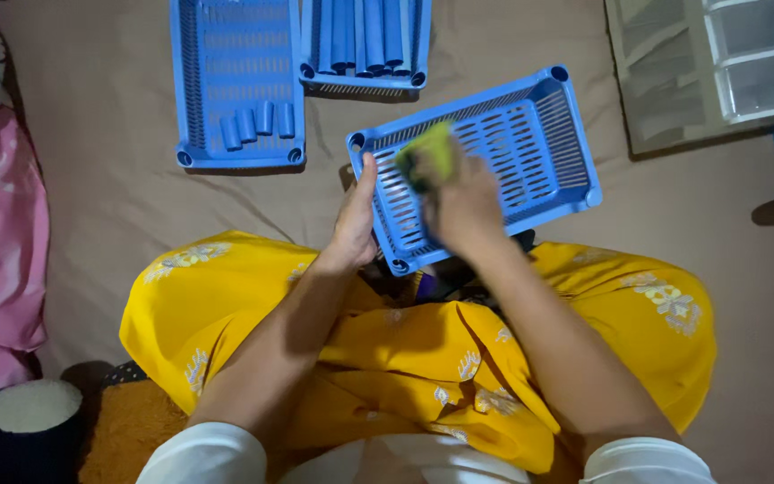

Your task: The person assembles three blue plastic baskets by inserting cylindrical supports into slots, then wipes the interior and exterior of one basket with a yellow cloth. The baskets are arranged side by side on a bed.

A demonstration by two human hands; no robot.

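gripped at its near left edge by the left hand [354,218], thumb raised along the rim, the slotted blue tray [530,143] is steadied tilted over the lap. to the right of that hand, the right hand [464,204] is closed around a yellow-green sponge [429,152], which is pressed onto the tray's slotted floor near its left end. the step in hand is judged to be the wiping of the tray's inside; only the left part appears to be under the sponge, so the next move would call for the sponge to be carried toward the tray's far right end while the left hold is kept firm.

left of the tray, a second blue tray [236,85] with short blue tubes [258,124] is laid on the brown sheet [118,179]; just above the tray, a third tray [365,40] with longer tubes is cut off by the frame's top. right of the tray, a white drawer unit [718,63] is only partly shown. the right hand and sponge are blurred, so the fingers cannot be made out, and the tray's near corner is hidden behind the wrists.
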